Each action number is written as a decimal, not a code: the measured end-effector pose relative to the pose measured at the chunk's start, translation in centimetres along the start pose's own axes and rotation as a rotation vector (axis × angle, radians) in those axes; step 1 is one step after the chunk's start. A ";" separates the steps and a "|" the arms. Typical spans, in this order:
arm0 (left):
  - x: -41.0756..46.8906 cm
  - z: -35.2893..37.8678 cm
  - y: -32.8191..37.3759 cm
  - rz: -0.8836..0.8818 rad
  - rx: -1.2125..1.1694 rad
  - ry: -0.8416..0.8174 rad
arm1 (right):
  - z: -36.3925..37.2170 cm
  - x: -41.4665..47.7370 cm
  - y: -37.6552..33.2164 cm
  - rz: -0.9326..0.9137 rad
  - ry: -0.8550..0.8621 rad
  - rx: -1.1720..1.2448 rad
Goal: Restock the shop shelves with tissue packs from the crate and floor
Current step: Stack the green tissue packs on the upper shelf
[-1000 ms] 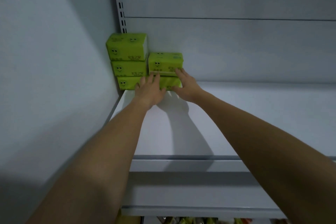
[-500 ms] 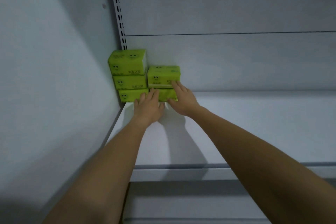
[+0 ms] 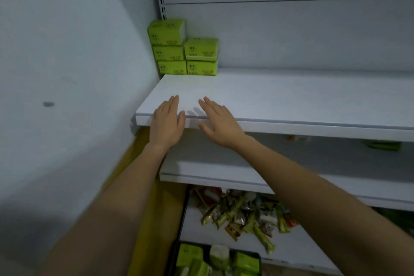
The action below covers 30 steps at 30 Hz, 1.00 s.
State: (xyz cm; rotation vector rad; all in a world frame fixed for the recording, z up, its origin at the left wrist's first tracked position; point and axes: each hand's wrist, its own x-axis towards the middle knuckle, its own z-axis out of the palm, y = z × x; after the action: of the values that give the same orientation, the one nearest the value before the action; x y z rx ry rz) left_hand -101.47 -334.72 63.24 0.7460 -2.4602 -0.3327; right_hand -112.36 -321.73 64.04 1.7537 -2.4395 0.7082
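Several green tissue packs with smiley faces stand stacked in the back left corner of the white upper shelf: a column of three on the left, two beside it. My left hand and my right hand hover flat over the shelf's front edge, fingers spread and holding nothing, well short of the stack. At the bottom a dark crate holds more green tissue packs.
A grey wall closes the left side. Below are a second white shelf and a lower shelf strewn with several snack sachets. A yellow panel stands by the wall. A green item lies under the upper shelf at right.
Both hands have let go of the stacked packs and drawn back to the shelf's front edge. The view has tilted down, revealing the lower shelves and the crate.
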 end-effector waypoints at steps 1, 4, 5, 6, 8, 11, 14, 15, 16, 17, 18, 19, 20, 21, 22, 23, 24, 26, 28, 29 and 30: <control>-1.9 0.1 0.2 -0.007 0.007 0.012 | 0.3 -1.6 -0.3 -0.020 0.001 0.010; -7.3 1.0 1.0 -0.053 0.036 0.004 | 1.6 -5.8 -1.3 -0.068 -0.018 0.038; -9.1 1.6 1.1 -0.075 0.038 -0.020 | 2.3 -7.2 -1.5 -0.081 -0.032 0.052; -10.9 2.2 1.1 -0.102 0.034 -0.050 | 3.1 -8.6 -1.7 -0.093 -0.046 0.065; -14.7 4.1 0.6 -0.161 0.011 -0.106 | 5.2 -11.6 -1.8 -0.108 -0.086 0.096; -20.0 7.9 -0.4 -0.258 -0.016 -0.197 | 9.4 -16.3 -0.5 -0.047 -0.216 0.132; -24.9 12.5 -1.1 -0.372 -0.058 -0.370 | 14.4 -21.6 1.8 0.106 -0.345 0.175; -26.3 14.1 -1.3 -0.393 -0.071 -0.421 | 16.0 -23.3 2.6 0.160 -0.381 0.185; -27.5 15.7 -1.5 -0.405 -0.083 -0.468 | 17.5 -24.9 3.5 0.212 -0.418 0.192; -28.7 17.2 -1.7 -0.407 -0.094 -0.514 | 19.1 -26.4 4.4 0.264 -0.462 0.204; -29.9 18.9 -2.0 -0.403 -0.103 -0.562 | 20.6 -27.9 5.1 0.319 -0.509 0.211; -31.1 20.7 -2.3 -0.399 -0.109 -0.612 | 22.4 -29.4 5.9 0.369 -0.550 0.221; -32.5 22.7 -2.7 -0.397 -0.111 -0.662 | 24.5 -31.2 6.7 0.424 -0.581 0.231; -34.0 24.7 -3.2 -0.394 -0.112 -0.707 | 26.5 -32.8 7.4 0.479 -0.609 0.240; -35.7 26.7 -3.7 -0.396 -0.114 -0.756 | 28.6 -34.5 7.9 0.535 -0.642 0.244; -37.5 28.7 -4.2 -0.398 -0.115 -0.816 | 30.8 -36.2 8.4 0.586 -0.681 0.251; -39.4 30.7 -4.7 -0.396 -0.114 -0.876 | 33.1 -37.9 8.8 0.628 -0.735 0.256; -42.9 34.9 -6.1 -0.341 -0.109 -0.966 | 38.1 -41.0 10.0 0.689 -0.809 0.270; -45.0 39.1 -7.9 -0.270 -0.101 -1.019 | 42.8 -42.6 11.1 0.742 -0.853 0.281; -45.6 41.1 -8.5 -0.255 -0.093 -1.041 | 44.8 -43.1 11.6 0.768 -0.871 0.293; -45.9 43.1 -9.2 -0.257 -0.090 -1.051 | 47.0 -43.5 12.3 0.787 -0.870 0.302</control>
State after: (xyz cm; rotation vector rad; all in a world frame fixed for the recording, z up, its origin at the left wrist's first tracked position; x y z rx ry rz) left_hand -89.61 -312.64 4.79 1.0194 -3.2493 -1.1714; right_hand -97.97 -298.68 4.80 1.2651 -3.8941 0.3654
